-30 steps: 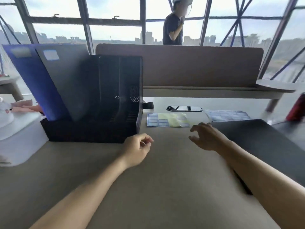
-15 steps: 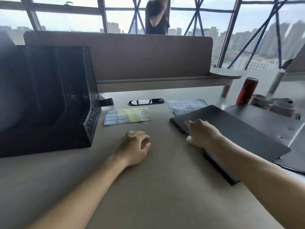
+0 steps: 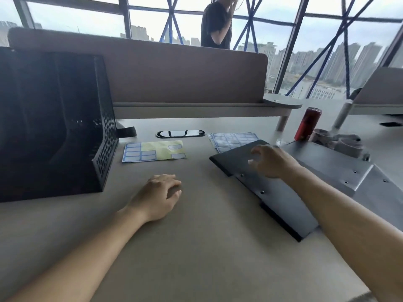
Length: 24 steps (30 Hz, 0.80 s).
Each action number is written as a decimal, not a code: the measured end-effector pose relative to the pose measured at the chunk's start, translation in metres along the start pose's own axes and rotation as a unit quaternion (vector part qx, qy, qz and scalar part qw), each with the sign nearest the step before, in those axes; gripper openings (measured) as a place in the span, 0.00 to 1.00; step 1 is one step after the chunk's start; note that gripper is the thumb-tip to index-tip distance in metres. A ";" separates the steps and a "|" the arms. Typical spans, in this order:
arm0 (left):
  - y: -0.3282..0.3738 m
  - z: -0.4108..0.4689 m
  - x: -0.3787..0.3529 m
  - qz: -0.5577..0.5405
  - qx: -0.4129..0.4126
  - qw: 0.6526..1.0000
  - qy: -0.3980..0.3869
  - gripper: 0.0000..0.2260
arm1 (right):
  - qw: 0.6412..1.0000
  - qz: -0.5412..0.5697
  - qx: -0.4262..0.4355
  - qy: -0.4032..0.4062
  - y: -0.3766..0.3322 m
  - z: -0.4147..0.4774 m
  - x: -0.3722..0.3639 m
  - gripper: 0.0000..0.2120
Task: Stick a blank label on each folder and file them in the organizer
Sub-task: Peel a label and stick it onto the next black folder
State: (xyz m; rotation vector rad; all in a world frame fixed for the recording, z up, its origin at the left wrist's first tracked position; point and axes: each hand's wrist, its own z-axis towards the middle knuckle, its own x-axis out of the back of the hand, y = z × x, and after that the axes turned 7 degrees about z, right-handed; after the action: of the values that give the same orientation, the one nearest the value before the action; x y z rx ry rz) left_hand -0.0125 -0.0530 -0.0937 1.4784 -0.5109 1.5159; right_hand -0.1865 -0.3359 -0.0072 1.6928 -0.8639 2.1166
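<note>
A: Surface and surroundings?
B: Beige desk (image 3: pixel 196 247) by a window wall. A brown divider (image 3: pixel 163 70) runs across the back, with a person (image 3: pixel 216 25) standing behind it. Black mesh organizer (image 3: pixel 54 123) on the left, red can (image 3: pixel 307 124) and tape rolls (image 3: pixel 340 143) far right.

A: Anything in the way?
B: A partly used label sheet (image 3: pixel 153 151) lies between organizer and folder. The folder's far corner hides the near edge of a fuller label stack (image 3: pixel 231 139).

A: The folder?
B: Dark folder (image 3: pixel 274 199), rivets along one edge, right of centre, just beside a grey folder (image 3: pixel 340 171).

A: Hands?
B: Left hand (image 3: pixel 159 197) rests on the desk, fingers loosely curled, holding nothing. Right hand (image 3: pixel 272 162) is over the folder's far end, fingers loosely bent and blurred; contact unclear.
</note>
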 end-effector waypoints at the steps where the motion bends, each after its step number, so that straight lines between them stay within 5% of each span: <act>1: 0.000 0.000 0.000 0.001 0.000 1.000 0.003 0.20 | 0.998 -0.030 -0.055 -0.019 0.015 0.002 0.000 0.29; 4: 0.000 0.001 -0.002 0.009 -0.006 1.000 0.016 0.17 | 0.978 -0.057 -0.180 -0.089 0.045 0.000 -0.016 0.40; 11: 0.005 -0.002 0.002 0.013 -0.020 0.999 0.027 0.37 | 0.978 -0.060 -0.164 -0.111 -0.008 -0.026 -0.047 0.40; 15: 0.019 -0.007 0.006 -0.013 -0.045 0.997 0.063 0.36 | 0.979 -0.026 -0.152 -0.136 -0.077 -0.047 -0.072 0.40; 20: 0.020 -0.020 0.015 0.097 -0.006 0.991 -0.091 0.31 | 0.969 0.022 -0.065 -0.237 -0.130 -0.056 -0.085 0.33; 24: -0.010 -0.036 0.030 0.147 0.006 0.976 -0.159 0.31 | 0.985 -0.003 0.040 -0.166 -0.101 -0.039 -0.066 0.31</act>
State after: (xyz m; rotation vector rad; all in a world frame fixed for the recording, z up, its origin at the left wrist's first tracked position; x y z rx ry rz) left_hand -0.0193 -0.0087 -0.0760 1.7229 -0.9467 1.5091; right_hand -0.1420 -0.2246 -0.0478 2.1271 -0.8664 1.9178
